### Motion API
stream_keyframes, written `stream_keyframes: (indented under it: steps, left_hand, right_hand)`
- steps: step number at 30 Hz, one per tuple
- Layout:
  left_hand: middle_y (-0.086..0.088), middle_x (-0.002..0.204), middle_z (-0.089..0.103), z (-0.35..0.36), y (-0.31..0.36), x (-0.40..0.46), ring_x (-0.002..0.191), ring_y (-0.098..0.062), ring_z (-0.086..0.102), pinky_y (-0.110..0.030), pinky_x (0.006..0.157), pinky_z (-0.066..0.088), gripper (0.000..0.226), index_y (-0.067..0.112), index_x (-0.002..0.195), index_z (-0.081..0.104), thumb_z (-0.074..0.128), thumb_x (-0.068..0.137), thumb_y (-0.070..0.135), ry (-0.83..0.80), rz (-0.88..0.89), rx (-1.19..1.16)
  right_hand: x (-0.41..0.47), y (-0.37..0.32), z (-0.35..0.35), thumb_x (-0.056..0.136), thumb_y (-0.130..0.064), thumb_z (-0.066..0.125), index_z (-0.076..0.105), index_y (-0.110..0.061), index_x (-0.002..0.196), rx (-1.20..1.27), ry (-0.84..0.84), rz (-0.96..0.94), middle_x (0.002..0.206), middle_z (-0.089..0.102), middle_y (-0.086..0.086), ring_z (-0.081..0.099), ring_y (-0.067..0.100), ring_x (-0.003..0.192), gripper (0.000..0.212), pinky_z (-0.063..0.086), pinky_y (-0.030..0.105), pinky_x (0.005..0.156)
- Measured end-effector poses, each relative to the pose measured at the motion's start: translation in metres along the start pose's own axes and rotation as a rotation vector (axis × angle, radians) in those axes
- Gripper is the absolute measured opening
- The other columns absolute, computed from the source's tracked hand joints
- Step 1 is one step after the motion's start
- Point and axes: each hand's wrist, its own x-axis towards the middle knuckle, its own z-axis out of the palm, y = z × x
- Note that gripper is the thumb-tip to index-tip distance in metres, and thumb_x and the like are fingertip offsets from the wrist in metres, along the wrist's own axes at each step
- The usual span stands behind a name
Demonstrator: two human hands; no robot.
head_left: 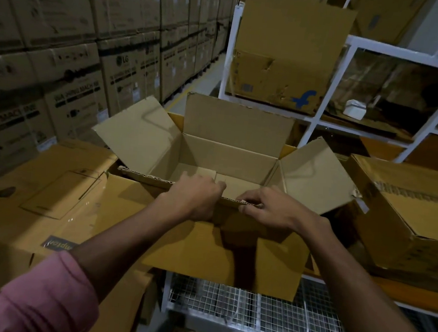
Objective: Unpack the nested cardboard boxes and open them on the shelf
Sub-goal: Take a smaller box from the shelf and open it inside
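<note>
An open cardboard box (229,159) stands in front of me with its far flap upright and its left and right flaps spread outward. The inside looks empty down to the folded bottom flaps. My left hand (195,198) and my right hand (270,209) both grip the box's near rim, side by side, fingers curled over the corrugated edge. The near flap hangs down below my hands. The box seems to rest on the edge of a white shelf unit (324,128); its base is hidden.
A larger closed box (32,208) lies to the left, another box (410,213) to the right. An open box with a blue logo (286,54) stands on the upper shelf. Stacked appliance cartons (76,42) wall the left side. A wire mesh cage (251,310) sits below.
</note>
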Motion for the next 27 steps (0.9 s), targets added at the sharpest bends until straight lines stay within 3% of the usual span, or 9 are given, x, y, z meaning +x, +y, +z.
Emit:
stream_keyframes:
  steps: [4, 7, 10, 12, 18, 22, 27]
  left_hand:
    - [-0.009, 0.132, 0.062, 0.002, 0.0, 0.003, 0.117, -0.031, 0.06, -0.062, 0.106, 0.039, 0.052, 0.019, 0.141, 0.043, 0.047, 0.094, 0.042, 0.038, 0.013, -0.057]
    - [-0.009, 0.131, 0.063, -0.001, 0.001, 0.007, 0.116, -0.029, 0.06, -0.062, 0.105, 0.04, 0.05, 0.019, 0.135, 0.05, 0.038, 0.094, 0.046, 0.097, 0.02, -0.065]
    - [-0.008, 0.123, 0.065, -0.006, 0.003, 0.011, 0.112, -0.026, 0.06, -0.058, 0.103, 0.042, 0.044, 0.017, 0.124, 0.055, 0.034, 0.095, 0.042, 0.142, 0.018, -0.047]
    - [-0.008, 0.121, 0.065, -0.008, 0.005, 0.014, 0.111, -0.025, 0.06, -0.056, 0.103, 0.043, 0.041, 0.017, 0.124, 0.055, 0.034, 0.097, 0.04, 0.148, 0.018, -0.054]
    - [-0.007, 0.146, 0.054, -0.012, 0.001, 0.027, 0.137, -0.026, 0.047, -0.058, 0.111, 0.038, 0.047, 0.017, 0.14, 0.05, 0.032, 0.103, 0.041, 0.188, 0.021, -0.106]
    - [-0.008, 0.133, 0.062, -0.023, -0.006, 0.048, 0.122, -0.026, 0.056, -0.052, 0.102, 0.044, 0.045, 0.017, 0.137, 0.052, 0.033, 0.102, 0.039, 0.171, 0.022, -0.121]
    - [-0.009, 0.122, 0.065, -0.046, -0.013, 0.091, 0.108, -0.027, 0.061, -0.05, 0.093, 0.05, 0.041, 0.017, 0.133, 0.056, 0.04, 0.101, 0.038, 0.074, 0.006, -0.113]
  right_hand:
    - [0.004, -0.001, -0.003, 0.1, -0.062, 0.044, 0.066, -0.022, 0.129, 0.057, 0.016, 0.026, 0.11, 0.069, -0.006, 0.062, 0.009, 0.092, 0.053, 0.048, 0.025, 0.073]
    - [0.002, -0.001, -0.006, 0.102, -0.061, 0.035, 0.068, -0.023, 0.125, 0.076, 0.145, -0.006, 0.106, 0.07, -0.006, 0.063, 0.01, 0.089, 0.055, 0.052, 0.032, 0.076]
    - [0.003, 0.004, -0.008, 0.104, -0.056, 0.031, 0.066, -0.028, 0.087, 0.101, 0.234, -0.006, 0.07, 0.061, -0.003, 0.053, 0.012, 0.062, 0.048, 0.046, 0.038, 0.063]
    - [0.003, 0.005, -0.01, 0.104, -0.054, 0.032, 0.059, -0.029, 0.077, 0.102, 0.259, 0.002, 0.064, 0.055, 0.001, 0.048, 0.013, 0.057, 0.046, 0.041, 0.036, 0.06]
    - [0.009, 0.022, -0.019, 0.102, -0.064, 0.027, 0.067, -0.011, 0.085, 0.127, 0.364, 0.013, 0.071, 0.064, 0.009, 0.059, 0.025, 0.064, 0.068, 0.048, 0.046, 0.063]
    - [0.02, 0.035, -0.033, 0.1, -0.064, 0.028, 0.07, -0.007, 0.093, 0.124, 0.374, 0.026, 0.082, 0.07, 0.013, 0.065, 0.028, 0.075, 0.071, 0.054, 0.047, 0.069]
    - [0.049, 0.062, -0.056, 0.106, -0.041, 0.043, 0.066, -0.012, 0.087, 0.094, 0.286, 0.071, 0.074, 0.062, 0.008, 0.058, 0.027, 0.07, 0.042, 0.043, 0.038, 0.062]
